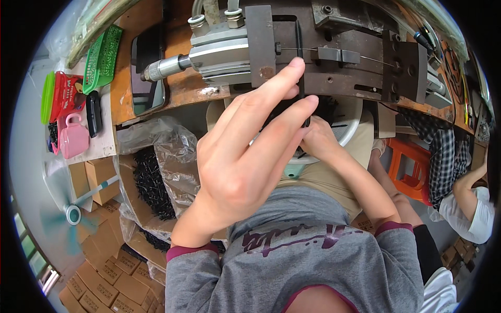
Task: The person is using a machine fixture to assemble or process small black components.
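Observation:
A slim black rod (pixel 299 39) crosses over the dark metal fixture, its near part beside my left fingertips. My left hand (pixel 235 151) reaches forward with long, nearly straight fingers; the index and middle fingertips lie against the rod, while the thumb is hidden underneath. Beyond it, my right hand (pixel 319 140) is at a pale round bowl (pixel 350 133) in my lap, close to the rod's near end; its fingertips are mostly covered by my left hand. Dark small pieces (pixel 326 108) fill part of the bowl. On the fixture (pixel 355 78), a thin wire runs through small metal blocks (pixel 339 55).
A silver cylinder (pixel 222 55) with hose fittings adjoins the fixture. Left are a phone (pixel 147 78), green basket (pixel 103 58) and pink cup (pixel 74 136). A plastic-lined box (pixel 180 156) holds black pieces; a fan (pixel 73 214) stands below. Another person (pixel 467 208) sits right, near an orange stool (pixel 409 169).

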`<state>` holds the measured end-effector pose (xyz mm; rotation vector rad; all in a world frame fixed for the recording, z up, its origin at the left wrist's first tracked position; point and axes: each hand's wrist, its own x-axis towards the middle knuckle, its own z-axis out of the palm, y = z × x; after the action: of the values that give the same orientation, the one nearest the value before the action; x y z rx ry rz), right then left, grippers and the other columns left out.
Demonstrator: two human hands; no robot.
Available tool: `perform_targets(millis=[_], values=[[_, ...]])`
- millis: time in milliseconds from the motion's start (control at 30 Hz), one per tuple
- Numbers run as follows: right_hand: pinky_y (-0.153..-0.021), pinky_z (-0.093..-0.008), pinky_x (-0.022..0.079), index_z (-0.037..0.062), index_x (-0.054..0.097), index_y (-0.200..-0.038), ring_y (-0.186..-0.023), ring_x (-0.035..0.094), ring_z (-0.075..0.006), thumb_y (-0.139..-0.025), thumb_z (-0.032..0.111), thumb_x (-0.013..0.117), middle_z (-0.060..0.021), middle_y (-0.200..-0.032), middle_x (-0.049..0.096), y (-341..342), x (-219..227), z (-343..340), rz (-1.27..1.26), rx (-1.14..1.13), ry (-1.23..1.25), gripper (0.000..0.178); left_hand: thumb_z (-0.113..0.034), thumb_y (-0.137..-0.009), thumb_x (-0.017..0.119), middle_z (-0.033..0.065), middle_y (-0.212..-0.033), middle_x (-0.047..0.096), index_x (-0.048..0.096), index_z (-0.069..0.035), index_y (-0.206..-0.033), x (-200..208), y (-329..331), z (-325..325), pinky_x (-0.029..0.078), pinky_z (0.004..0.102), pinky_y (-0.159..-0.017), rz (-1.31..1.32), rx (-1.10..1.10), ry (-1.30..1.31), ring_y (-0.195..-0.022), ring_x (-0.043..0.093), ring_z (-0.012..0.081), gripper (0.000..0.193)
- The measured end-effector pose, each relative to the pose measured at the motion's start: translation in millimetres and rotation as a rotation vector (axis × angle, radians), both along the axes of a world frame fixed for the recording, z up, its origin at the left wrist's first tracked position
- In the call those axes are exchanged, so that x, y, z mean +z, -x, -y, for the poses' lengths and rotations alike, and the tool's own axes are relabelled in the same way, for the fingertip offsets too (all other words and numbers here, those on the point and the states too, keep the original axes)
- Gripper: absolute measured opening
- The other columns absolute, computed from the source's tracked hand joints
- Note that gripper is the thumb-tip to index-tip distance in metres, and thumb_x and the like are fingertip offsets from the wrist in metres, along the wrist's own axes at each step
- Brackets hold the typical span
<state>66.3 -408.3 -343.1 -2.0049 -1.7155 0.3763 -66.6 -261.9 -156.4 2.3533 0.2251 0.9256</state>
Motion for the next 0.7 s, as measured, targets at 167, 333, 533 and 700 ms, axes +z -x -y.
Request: perform_targets(millis=[167, 333, 533, 700], values=[[-0.074, -0.0394, 0.052, 0.0077, 0.064, -0.09, -0.089, 0.064, -0.026, -0.072, 0.007, 0.071, -0.0089, -0.092, 0.059, 6, 0, 4, -0.208, -0.068, 0.015, 0.019, 0.009, -0.07, 0.08, 0.0208, -0.13, 0.064, 0.075, 0.005, -0.104, -1, -5, 3, 0.062, 0.0318, -0.08, 0.013, -0.034, -0.002, -0.095, 0.07, 0.0228, 0.035], [-0.07, -0.0377, 0.053, 0.0072, 0.063, -0.087, -0.086, 0.064, -0.0244, -0.077, 0.011, 0.064, -0.0074, -0.089, 0.057, 9, -10, 7, -0.105, 0.011, -0.128, 0.011, 0.009, -0.07, 0.08, 0.0204, -0.128, 0.064, 0.074, 0.006, -0.104, -4, -7, 4, 0.061, 0.031, -0.077, -0.008, -0.047, -0.024, -0.094, 0.07, 0.0216, 0.035], [-0.067, -0.0374, 0.054, 0.0058, 0.065, -0.084, -0.081, 0.066, -0.0248, -0.078, 0.011, 0.065, -0.0079, -0.084, 0.058, 3, -18, 12, -0.025, 0.081, -0.034, 0.008, 0.009, -0.069, 0.079, 0.0198, -0.128, 0.065, 0.074, 0.006, -0.103, -9, -14, 6, 0.06, 0.0307, -0.077, -0.031, -0.069, -0.032, -0.094, 0.07, 0.0218, 0.035], [-0.064, -0.0334, 0.054, 0.0016, 0.072, -0.092, -0.074, 0.067, -0.0234, -0.081, 0.002, 0.073, -0.008, -0.087, 0.062, 1, 24, 19, -0.433, -0.119, -0.087, 0.011, 0.006, -0.068, 0.08, 0.0211, -0.127, 0.067, 0.073, 0.005, -0.102, -13, -24, 13, 0.059, 0.0328, -0.078, -0.051, -0.055, -0.102, -0.093, 0.071, 0.0248, 0.035]])
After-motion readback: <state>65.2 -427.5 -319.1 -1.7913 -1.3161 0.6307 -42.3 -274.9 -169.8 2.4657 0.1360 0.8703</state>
